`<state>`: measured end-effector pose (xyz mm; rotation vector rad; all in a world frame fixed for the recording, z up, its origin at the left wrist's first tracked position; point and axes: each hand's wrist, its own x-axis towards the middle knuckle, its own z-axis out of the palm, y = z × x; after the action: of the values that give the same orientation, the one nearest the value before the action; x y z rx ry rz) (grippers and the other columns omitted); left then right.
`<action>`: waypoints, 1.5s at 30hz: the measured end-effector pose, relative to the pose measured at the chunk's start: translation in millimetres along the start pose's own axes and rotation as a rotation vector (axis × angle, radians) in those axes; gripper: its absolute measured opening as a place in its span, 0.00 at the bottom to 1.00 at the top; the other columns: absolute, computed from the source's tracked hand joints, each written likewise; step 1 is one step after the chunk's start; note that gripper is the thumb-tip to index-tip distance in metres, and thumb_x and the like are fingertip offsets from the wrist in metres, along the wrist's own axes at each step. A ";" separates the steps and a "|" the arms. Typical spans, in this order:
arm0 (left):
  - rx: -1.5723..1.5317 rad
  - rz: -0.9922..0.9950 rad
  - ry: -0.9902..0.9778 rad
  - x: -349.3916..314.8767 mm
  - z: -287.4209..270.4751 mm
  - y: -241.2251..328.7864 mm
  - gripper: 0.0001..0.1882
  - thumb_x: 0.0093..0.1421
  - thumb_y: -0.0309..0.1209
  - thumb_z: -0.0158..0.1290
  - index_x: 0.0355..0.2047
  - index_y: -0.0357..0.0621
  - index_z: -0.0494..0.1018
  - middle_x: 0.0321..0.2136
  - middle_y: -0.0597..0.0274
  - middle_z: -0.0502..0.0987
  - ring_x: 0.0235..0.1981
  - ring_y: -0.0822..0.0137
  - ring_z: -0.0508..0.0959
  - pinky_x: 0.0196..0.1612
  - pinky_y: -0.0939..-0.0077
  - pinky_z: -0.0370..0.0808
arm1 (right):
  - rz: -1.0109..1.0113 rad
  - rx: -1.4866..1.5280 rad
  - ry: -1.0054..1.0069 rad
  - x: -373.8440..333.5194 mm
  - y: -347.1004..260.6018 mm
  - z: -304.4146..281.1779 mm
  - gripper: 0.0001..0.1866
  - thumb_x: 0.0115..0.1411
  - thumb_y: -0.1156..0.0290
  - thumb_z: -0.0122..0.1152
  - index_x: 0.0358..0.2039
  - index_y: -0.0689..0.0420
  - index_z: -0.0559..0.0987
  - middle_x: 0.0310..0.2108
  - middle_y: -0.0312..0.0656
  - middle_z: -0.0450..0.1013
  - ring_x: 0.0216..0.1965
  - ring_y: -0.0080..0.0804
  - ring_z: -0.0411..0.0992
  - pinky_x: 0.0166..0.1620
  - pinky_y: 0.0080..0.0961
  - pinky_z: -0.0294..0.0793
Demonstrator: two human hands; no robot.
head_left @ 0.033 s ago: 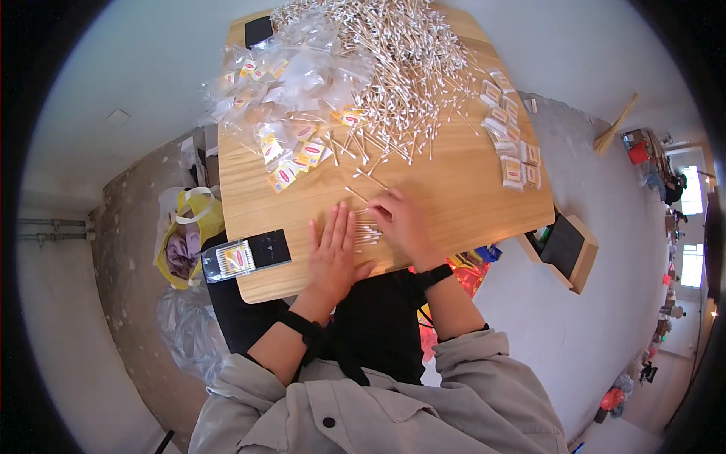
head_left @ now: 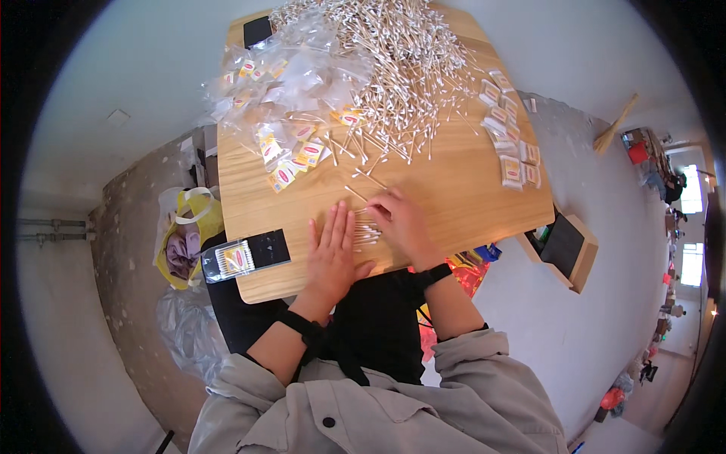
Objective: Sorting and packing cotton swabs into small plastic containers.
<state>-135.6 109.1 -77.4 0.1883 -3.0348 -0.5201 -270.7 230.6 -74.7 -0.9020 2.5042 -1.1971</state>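
On the near part of the wooden table, a small row of cotton swabs (head_left: 367, 232) lies side by side between my hands. My left hand (head_left: 333, 246) rests flat on the wood, fingers stretched out, its edge against the swabs' left ends. The fingers of my right hand (head_left: 395, 219) are pinched together at the row's far end, on a cotton swab that they partly cover. Two loose swabs (head_left: 357, 194) lie just beyond those fingertips. Left of my left hand, a clear bag (head_left: 234, 259) with a neat row of swabs and a yellow-and-white card sits on a black flat object (head_left: 270, 247).
A big heap of loose swabs (head_left: 401, 68) covers the table's far side. Clear plastic bags (head_left: 302, 76) and yellow-and-white cards (head_left: 308, 153) lie at the far left. Filled small packs (head_left: 512, 172) line the right edge. An open cardboard box (head_left: 578, 265) stands off the table's right corner.
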 end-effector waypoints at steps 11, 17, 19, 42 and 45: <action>-0.020 0.015 0.061 0.8 0.1 -0.3 0.58 0.43 0.57 0.63 0.66 0.37 0.50 0.68 0.46 0.47 0.70 0.51 0.47 0.67 0.44 0.41 | -0.260 0.011 -0.034 11.6 11.9 5.5 0.10 0.57 0.75 0.57 0.41 0.52 0.78 0.33 0.40 0.70 0.38 0.37 0.71 0.40 0.30 0.72; -0.031 -0.050 -0.027 3.8 -15.5 0.8 0.62 0.40 0.58 0.64 0.67 0.36 0.48 0.68 0.45 0.46 0.70 0.51 0.46 0.67 0.42 0.40 | 0.111 0.357 0.217 -10.1 9.1 4.8 0.10 0.64 0.74 0.52 0.45 0.59 0.76 0.42 0.45 0.69 0.43 0.33 0.70 0.46 0.27 0.71; -0.045 -0.044 0.004 6.2 -11.5 -2.8 0.63 0.39 0.57 0.64 0.67 0.35 0.47 0.68 0.45 0.46 0.70 0.51 0.46 0.67 0.43 0.40 | 0.110 0.367 0.296 -18.3 8.2 10.7 0.12 0.65 0.72 0.50 0.48 0.61 0.74 0.46 0.47 0.68 0.47 0.35 0.68 0.51 0.28 0.69; -0.009 -0.137 0.080 1.4 9.5 8.1 0.44 0.60 0.44 0.51 0.66 0.30 0.44 0.68 0.39 0.45 0.70 0.46 0.45 0.68 0.50 0.43 | 0.110 0.810 0.318 -12.3 -4.2 69.5 0.23 0.70 0.62 0.39 0.59 0.65 0.62 0.60 0.49 0.59 0.62 0.38 0.58 0.65 0.32 0.54; -0.054 -0.149 0.094 1.8 8.9 7.4 0.45 0.59 0.45 0.53 0.66 0.30 0.45 0.67 0.39 0.46 0.69 0.45 0.45 0.68 0.49 0.43 | 0.131 0.814 0.301 -13.9 -5.9 60.8 0.25 0.69 0.62 0.42 0.60 0.64 0.60 0.61 0.50 0.57 0.63 0.39 0.56 0.65 0.34 0.55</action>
<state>-138.9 118.7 -83.3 0.4264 -2.9258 -0.5851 -230.4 198.3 -110.2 -0.3515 1.8869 -2.1663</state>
